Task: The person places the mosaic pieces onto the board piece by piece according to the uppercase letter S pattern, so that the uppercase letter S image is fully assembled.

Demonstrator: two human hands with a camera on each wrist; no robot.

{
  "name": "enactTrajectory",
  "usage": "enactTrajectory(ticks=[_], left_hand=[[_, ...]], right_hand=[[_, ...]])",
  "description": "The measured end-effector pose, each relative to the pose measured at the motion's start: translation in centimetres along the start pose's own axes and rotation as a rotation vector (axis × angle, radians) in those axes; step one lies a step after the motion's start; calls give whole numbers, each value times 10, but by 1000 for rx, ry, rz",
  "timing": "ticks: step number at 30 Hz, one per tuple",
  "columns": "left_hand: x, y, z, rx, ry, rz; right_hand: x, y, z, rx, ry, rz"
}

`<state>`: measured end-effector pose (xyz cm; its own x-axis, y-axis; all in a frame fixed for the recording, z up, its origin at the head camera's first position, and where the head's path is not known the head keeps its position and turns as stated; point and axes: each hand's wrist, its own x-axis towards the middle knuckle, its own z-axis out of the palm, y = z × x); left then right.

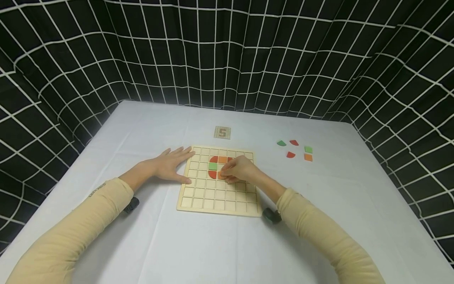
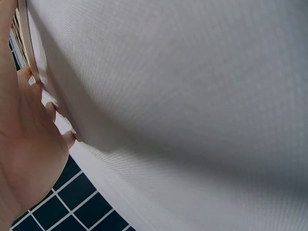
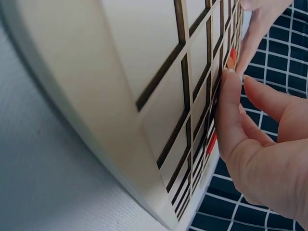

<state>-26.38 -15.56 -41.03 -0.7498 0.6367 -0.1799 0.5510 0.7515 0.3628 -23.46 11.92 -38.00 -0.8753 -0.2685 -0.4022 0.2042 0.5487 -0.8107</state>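
A square wooden grid board (image 1: 203,205) lies on the table. In its upper middle are red quarter-round pieces (image 1: 212,174), a green square (image 1: 213,166) and an orange square (image 1: 222,159). My left hand (image 1: 168,165) lies spread at the board's left side, fingertips and thumb on its edge; the left wrist view shows its palm (image 2: 31,144). My right hand (image 1: 242,169) is over the middle, fingertips at another orange piece (image 1: 220,176), partly covered. In the right wrist view one fingertip of the right hand (image 3: 238,77) touches orange, with a gap to another digit.
A small card with an S pattern (image 1: 222,132) lies beyond the board. Loose at the right are a green piece (image 1: 281,143), red pieces (image 1: 291,154), a green square (image 1: 308,149) and an orange square (image 1: 308,157). Dark grid-patterned curtains (image 1: 220,51) surround the white table.
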Motion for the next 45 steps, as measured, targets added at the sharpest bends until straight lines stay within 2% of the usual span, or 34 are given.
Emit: enactTrajectory(ticks=[18,26,30,37,45], left_hand=[[1,1,-2,26,-22,-22],[2,0,-1,20,-21,-18],[3,-1,1,26,-28,-23],[2,0,0,32,-24,-17],[1,1,-2,36,-28,-16]], right_hand=[[-1,4,-2,6,-15,-41],[0,5,-3,5,-1,-20],[2,11,-9,75,-16,9],[3,17,-27,314,-74,67],[1,28,-50,402,-58,36]])
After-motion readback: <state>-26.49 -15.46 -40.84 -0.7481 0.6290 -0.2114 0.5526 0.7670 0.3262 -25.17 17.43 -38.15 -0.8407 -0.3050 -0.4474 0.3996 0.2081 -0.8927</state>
